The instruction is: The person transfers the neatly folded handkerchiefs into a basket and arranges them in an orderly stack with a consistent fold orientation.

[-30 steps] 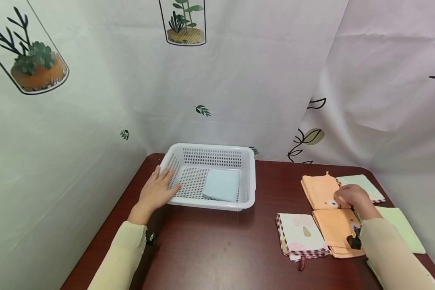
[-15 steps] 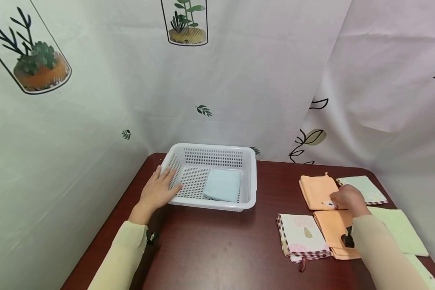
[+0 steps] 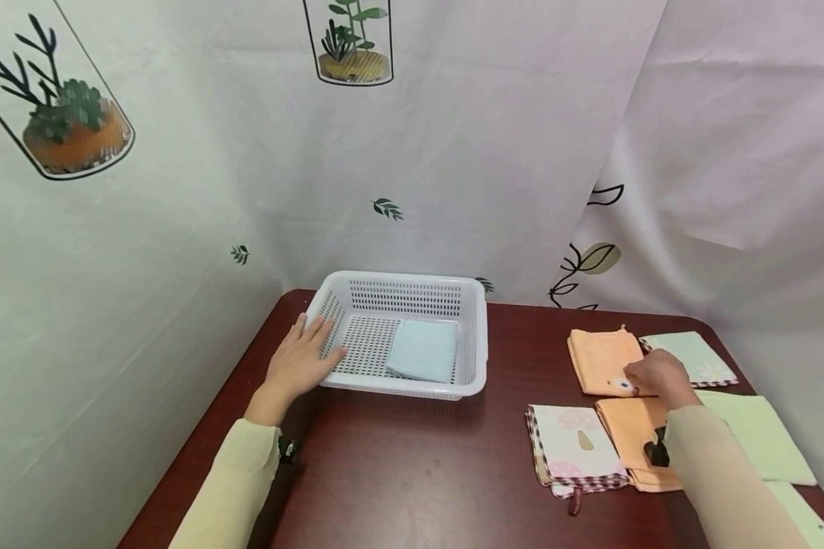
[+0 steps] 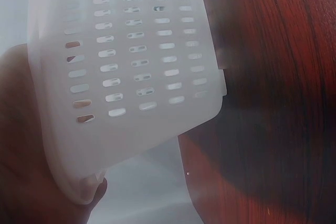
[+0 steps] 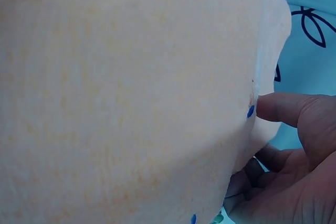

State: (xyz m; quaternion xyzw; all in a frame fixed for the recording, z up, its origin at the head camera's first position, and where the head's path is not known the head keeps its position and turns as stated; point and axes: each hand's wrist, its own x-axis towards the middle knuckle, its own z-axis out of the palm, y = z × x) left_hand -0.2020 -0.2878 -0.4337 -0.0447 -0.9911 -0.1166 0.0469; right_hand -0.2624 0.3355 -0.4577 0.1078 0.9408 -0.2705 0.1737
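Observation:
My left hand (image 3: 298,366) rests with spread fingers on the left front corner of a white plastic basket (image 3: 405,293). In the left wrist view the slotted basket wall (image 4: 126,140) fills much of the picture, beside part of that hand. A folded light blue towel (image 3: 422,351) lies inside the basket. At the right, my right hand (image 3: 662,374) pinches the near right edge of a folded orange towel (image 3: 603,358). The right wrist view shows the thumb (image 5: 278,107) on top of the orange cloth (image 5: 131,87), with curled fingers partly hidden below its edge.
Around the right hand lie a second orange towel (image 3: 632,431), a white printed towel (image 3: 577,442) with checked edging, a pale green towel (image 3: 690,354) behind, and light green ones (image 3: 762,435) at the right. Fabric walls border the dark red table (image 3: 412,488).
My right hand has shifted slightly left over the orange towel's near edge, then stayed nearly still. The left hand and the basket keep their places.

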